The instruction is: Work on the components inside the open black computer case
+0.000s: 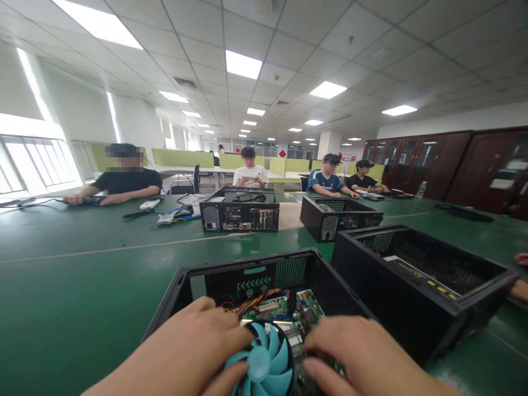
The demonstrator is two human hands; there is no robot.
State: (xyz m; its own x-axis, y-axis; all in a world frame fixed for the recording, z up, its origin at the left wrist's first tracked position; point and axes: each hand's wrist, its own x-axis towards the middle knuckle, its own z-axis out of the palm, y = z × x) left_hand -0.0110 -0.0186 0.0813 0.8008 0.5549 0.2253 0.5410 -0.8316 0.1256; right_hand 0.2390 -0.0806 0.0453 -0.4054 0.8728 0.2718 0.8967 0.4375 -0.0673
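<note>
- Open-plan office room under ceiling panel lights, with dark wood cabinets [454,162] along the right wall and several seated people at the far edge of the scene, each busy with something of their own.
- Green worktop [82,286] fills most of the view, broad and flat, with a pale seam line running across it.
- Three other open computer cases stand on it: one just beside the near case on the right [416,286], and two well apart across the worktop [240,209] [340,218].
- Near computer case [247,286] sits directly before the person, lid off, its green motherboard [301,313] and a bundle of coloured wires [258,301] exposed.
- Left hand [185,352] lies on the left side of the fan, fingers curled, thumb touching the fan's lower rim; its grip looks loose, resting more than clamping.
- Right hand [363,357] presses down just right of the fan, fingertips on the board; whether it holds anything I cannot tell.
- Cooling fan [264,360] is teal with curved blades in a round black frame, lying flat over the board between both hands.
- Risk, as I judge it: fingers pushing on blades could bend them, a slip could snag the nearby wires, and uneven pressure could strain the board beneath.
</note>
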